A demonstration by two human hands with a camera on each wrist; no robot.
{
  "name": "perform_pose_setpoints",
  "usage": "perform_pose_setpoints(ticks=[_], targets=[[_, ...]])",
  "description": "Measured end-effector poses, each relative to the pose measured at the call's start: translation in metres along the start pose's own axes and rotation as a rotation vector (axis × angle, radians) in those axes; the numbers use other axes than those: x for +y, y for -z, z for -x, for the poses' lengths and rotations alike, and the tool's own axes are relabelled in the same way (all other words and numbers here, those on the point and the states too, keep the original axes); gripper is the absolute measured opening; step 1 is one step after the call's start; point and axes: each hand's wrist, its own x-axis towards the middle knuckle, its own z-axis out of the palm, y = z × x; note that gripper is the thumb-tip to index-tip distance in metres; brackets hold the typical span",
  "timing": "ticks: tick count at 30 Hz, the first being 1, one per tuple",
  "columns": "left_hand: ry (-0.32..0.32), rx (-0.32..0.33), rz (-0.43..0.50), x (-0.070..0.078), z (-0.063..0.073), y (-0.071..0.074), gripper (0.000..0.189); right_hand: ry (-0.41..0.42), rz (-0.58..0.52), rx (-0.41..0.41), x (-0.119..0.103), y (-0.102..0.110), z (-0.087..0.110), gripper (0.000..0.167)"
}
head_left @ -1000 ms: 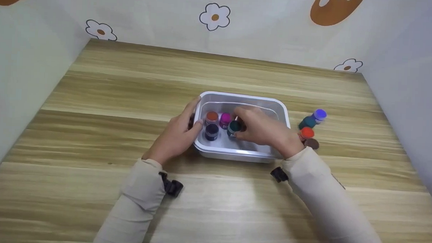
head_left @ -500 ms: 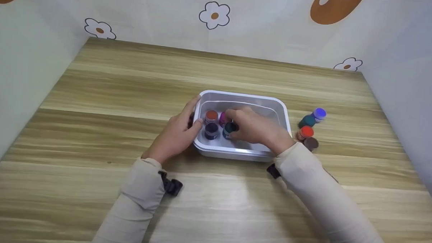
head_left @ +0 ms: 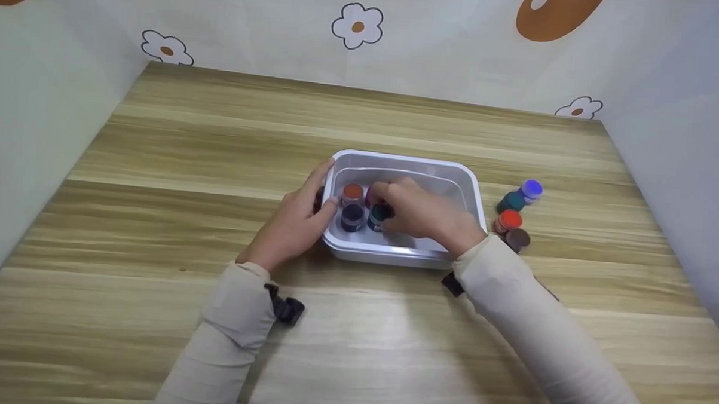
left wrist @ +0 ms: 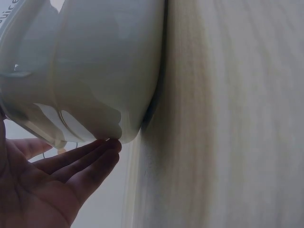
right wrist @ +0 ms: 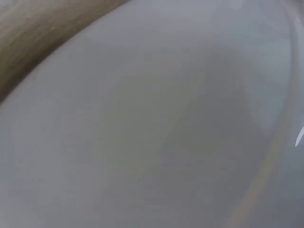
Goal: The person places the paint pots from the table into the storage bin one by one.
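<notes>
A white plastic container (head_left: 405,250) stands on the table. My left hand (head_left: 293,223) holds it by its left side, thumb at the rim; in the left wrist view the fingers of the left hand (left wrist: 61,180) reach along its outer wall. Inside, my right hand (head_left: 425,213) pinches a dark green paint pot (head_left: 375,219) low at the container's floor. Beside that pot stands a dark navy paint pot (head_left: 352,217), with an orange-brown paint pot (head_left: 352,194) behind it. A magenta pot is mostly hidden by the right fingers. The right wrist view shows only the container's wall (right wrist: 142,118).
Right of the container, a purple-blue pot (head_left: 531,190), a teal pot (head_left: 511,202), a red-orange pot (head_left: 508,221) and a brown pot (head_left: 518,239) stand in a close row. Flower-patterned fabric walls (head_left: 436,49) enclose the wooden table (head_left: 155,219) at the back and sides.
My right hand has moved left with the green pot, bringing it close beside the navy pot, and now covers most of the magenta pot. The left hand has stayed in place.
</notes>
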Motion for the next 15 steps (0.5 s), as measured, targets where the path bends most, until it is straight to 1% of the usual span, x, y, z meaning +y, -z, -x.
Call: perform_pose_setpoints(ticks=[5, 7, 9, 12, 15], targets=[[-0.011, 0.017, -0.001, 0.001, 0.000, 0.000, 0.067, -0.021, 0.007, 0.025, 0.003, 0.010, 0.007, 0.044], [-0.016, 0.022, 0.001, 0.001, 0.000, 0.000, 0.067, -0.035, 0.001, 0.035, 0.006, 0.017, 0.012, 0.044], [-0.013, 0.020, 0.008, 0.002, 0.000, 0.000, 0.067, -0.059, -0.028, 0.044, 0.010, 0.025, 0.018, 0.044], [-0.009, 0.016, 0.011, 0.001, 0.000, 0.000, 0.067, -0.089, -0.090, 0.067, 0.021, 0.037, 0.030, 0.042], [-0.006, 0.011, 0.014, 0.000, 0.001, 0.000, 0.067, -0.112, -0.125, 0.122, 0.037, 0.049, 0.046, 0.040]])
